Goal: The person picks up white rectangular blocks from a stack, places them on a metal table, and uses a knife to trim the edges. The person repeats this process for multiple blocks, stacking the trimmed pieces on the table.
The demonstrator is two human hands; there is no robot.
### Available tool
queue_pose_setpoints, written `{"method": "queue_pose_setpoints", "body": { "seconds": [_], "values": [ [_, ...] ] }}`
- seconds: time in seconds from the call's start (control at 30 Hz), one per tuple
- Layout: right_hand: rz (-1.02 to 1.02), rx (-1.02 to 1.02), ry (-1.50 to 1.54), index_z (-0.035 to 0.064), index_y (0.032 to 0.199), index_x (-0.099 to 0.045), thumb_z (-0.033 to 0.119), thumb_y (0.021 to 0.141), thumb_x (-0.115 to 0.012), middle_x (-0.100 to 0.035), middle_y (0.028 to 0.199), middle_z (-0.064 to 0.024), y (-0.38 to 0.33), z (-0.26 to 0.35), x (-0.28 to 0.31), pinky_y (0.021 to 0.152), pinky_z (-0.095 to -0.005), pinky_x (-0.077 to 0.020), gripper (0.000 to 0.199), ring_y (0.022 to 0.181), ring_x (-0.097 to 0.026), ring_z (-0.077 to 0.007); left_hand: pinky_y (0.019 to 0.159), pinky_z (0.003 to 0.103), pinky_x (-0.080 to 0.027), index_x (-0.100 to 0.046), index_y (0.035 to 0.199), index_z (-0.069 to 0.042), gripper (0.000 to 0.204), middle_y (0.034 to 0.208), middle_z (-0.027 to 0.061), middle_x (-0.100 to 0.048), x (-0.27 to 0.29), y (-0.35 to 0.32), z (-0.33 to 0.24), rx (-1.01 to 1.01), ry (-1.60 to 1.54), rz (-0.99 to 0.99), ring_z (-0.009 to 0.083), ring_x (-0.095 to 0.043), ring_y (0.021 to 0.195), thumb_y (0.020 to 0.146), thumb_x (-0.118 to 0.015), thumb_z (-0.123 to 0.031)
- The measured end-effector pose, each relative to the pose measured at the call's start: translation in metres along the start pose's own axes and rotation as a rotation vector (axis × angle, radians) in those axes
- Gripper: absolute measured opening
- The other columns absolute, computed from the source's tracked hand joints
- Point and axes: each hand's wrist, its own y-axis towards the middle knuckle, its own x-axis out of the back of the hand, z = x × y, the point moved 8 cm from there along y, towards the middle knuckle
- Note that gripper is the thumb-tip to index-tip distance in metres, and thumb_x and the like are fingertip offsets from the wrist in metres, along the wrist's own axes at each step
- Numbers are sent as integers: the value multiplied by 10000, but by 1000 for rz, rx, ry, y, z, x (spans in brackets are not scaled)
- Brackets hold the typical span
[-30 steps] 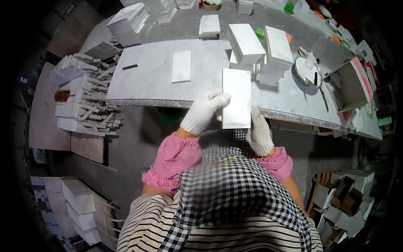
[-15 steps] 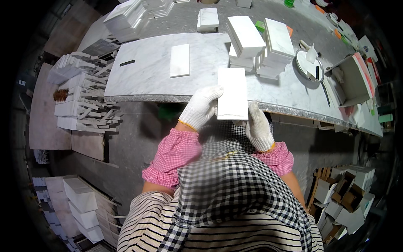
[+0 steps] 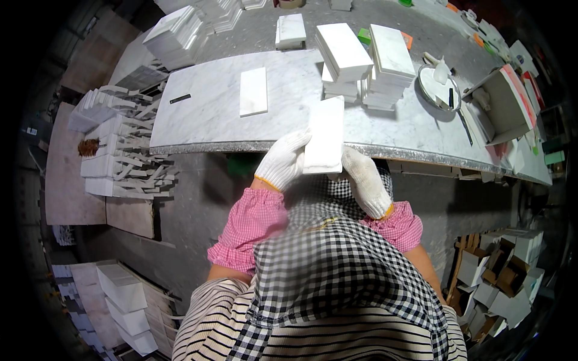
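A white rectangular tile [image 3: 324, 135] is held up between my two gloved hands at the near edge of the marble-topped table [image 3: 205, 126]. My left hand [image 3: 285, 157], in a white knit glove, is closed on the tile's left edge with the thumb over its face. Against the lower right edge, my right hand [image 3: 365, 180] is also closed on it; its fingertips go out of sight behind the tile. Another white tile [image 3: 253, 91] lies flat on the table, beyond my left hand.
Two stacks of tiles [image 3: 343, 54] [image 3: 391, 57] stand beyond the held tile. A round tray [image 3: 428, 90] with a white bottle lies to the right, near an open box [image 3: 503, 111]. A short black strip [image 3: 180, 98] rests at left. Strapped tile bundles [image 3: 99, 153] stand left of the table.
The held tile has tilted and shifted slightly left, showing more of its lower edge. My right hand has moved inward along with it, and the whole view has turned a little.
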Motion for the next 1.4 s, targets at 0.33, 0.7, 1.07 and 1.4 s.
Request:
{"method": "queue_pose_setpoints", "body": {
  "seconds": [0.33, 0.7, 1.07, 1.4],
  "values": [
    [-86, -7, -583, 9, 1261, -706, 254, 1001, -620, -738, 1213, -169, 2, 11, 34, 987, -330, -535, 367, 1104, -709, -255, 916, 406, -568, -610, 1232, 85, 299, 1154, 151, -683, 47, 7, -89, -330, 546, -278, 249, -656, 1063, 995, -563, -91],
    [-389, 442, -1533, 25, 1337, -636, 284, 914, -640, -671, 1222, -181, 52, 33, 124, 984, -473, -489, 496, 1155, -603, -369, 943, 369, -533, -646, 1259, 89, 402, 1173, 165, -716, 130, 48, -232, -274, 1033, -511, 254, -680, 1043, 1003, -650, -221],
    [-423, 449, -1556, 49, 1347, -637, 295, 914, -629, -667, 1268, -146, 51, 28, 129, 993, -467, -491, 498, 1184, -609, -339, 824, 420, -540, -755, 1059, 36, 504, 973, 203, -763, 143, 55, -250, -66, 1638, -814, 302, -718, 903, 938, -659, -444],
    [-385, 357, -1514, 23, 1302, -640, 283, 920, -632, -674, 1180, -181, 52, 29, 131, 1000, -475, -486, 462, 1158, -610, -373, 945, 447, -543, -692, 1247, 30, 602, 1138, 256, -732, 11, 80, -229, -467, 1881, -668, 355, -720, 1052, 919, -651, -474]
  ]
}}
